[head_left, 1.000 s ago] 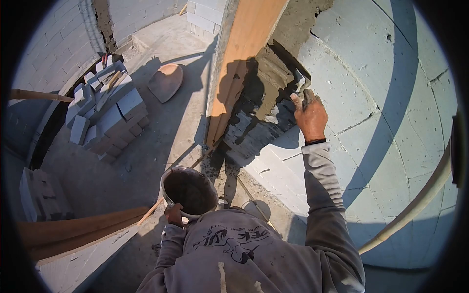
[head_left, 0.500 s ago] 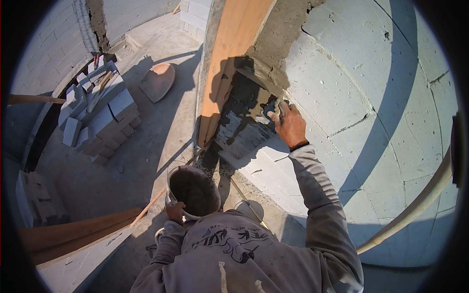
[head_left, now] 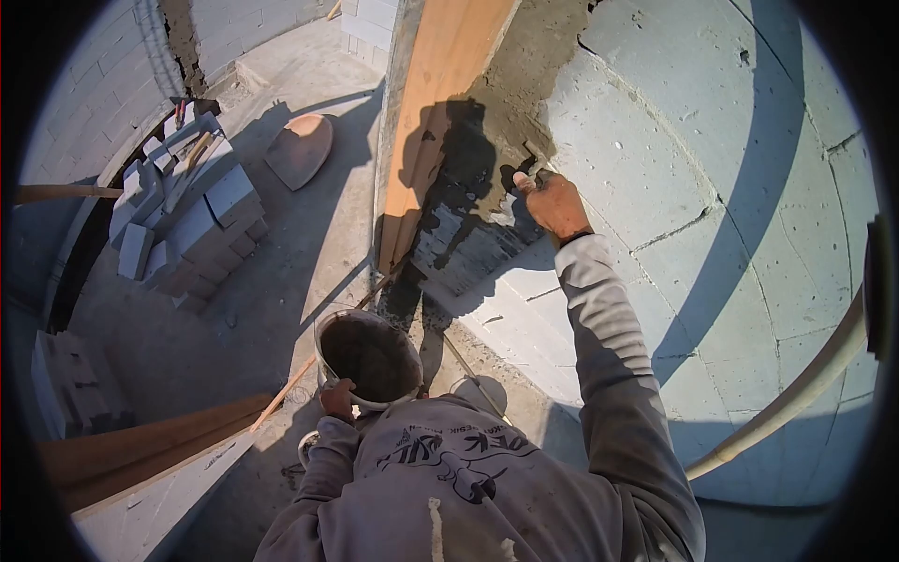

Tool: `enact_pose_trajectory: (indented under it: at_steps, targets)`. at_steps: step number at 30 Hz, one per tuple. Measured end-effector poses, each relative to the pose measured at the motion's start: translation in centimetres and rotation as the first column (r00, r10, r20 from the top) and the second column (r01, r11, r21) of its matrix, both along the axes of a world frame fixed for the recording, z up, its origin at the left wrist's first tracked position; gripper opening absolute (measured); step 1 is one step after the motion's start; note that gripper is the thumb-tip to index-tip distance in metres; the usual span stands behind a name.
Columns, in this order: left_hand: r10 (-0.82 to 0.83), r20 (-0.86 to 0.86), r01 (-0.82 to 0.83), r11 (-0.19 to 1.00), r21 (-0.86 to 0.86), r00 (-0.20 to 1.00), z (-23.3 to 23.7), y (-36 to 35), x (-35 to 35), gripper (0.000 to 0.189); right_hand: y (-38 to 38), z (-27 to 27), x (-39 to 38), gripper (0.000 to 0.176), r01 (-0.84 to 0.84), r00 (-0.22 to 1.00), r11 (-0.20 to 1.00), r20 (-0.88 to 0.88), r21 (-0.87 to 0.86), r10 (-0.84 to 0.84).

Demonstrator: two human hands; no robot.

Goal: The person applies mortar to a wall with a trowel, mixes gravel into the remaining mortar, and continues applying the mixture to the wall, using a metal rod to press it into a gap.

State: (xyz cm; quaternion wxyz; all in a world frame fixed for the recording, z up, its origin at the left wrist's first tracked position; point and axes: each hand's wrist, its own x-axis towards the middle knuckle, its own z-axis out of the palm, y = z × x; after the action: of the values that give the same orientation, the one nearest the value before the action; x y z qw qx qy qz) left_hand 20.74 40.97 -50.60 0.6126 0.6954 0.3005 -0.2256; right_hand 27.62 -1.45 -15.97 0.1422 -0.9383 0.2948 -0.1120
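My right hand (head_left: 554, 208) is closed round the handle of what looks like a trowel (head_left: 526, 169), held against the wall beside the wooden post; its blade is hard to make out in the shadow. Wet grey mortar (head_left: 524, 89) covers the strip of wall above the hand, while below it the blocks are only partly smeared. My left hand (head_left: 337, 399) grips the near left rim of a bucket (head_left: 419, 370), which is tilted against my front. Dark grey mortar (head_left: 370, 354) shows inside it.
An orange-brown wooden post (head_left: 449, 56) borders the mortared strip. Pale block wall (head_left: 655, 159) curves away right, with a pole (head_left: 787, 403) across it. At left are stacked blocks (head_left: 201, 229) and a reddish tub (head_left: 300, 152) on the concrete floor. A wooden plank (head_left: 159, 436) lies lower left.
My right hand has moved slightly up and turned at the wrist. Fresh mortar now spreads smoother over the upper strip. My left hand stays on the bucket.
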Motion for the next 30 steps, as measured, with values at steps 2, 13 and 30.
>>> enact_pose_trajectory:
  at_steps: [2,13,30]
  targets:
    - [-0.048,-0.002,0.048,0.999,0.021,0.999,-0.8,0.5,0.4,0.023,0.5,0.3,-0.2,0.06,0.035,0.999,0.998,0.017,0.053,-0.036]
    - [-0.035,0.033,0.035,0.999,0.003,0.999,-0.3,0.8,-1.1,0.023,2.3,-2.8,-2.4,0.053,0.124,0.97,0.988,0.221,-0.09,-0.102]
    - [-0.093,0.0,0.093,0.994,-0.049,0.996,2.1,-0.9,-0.8,0.022,0.7,8.8,-8.6,0.043,-0.261,0.932,0.788,-0.358,-0.558,0.055]
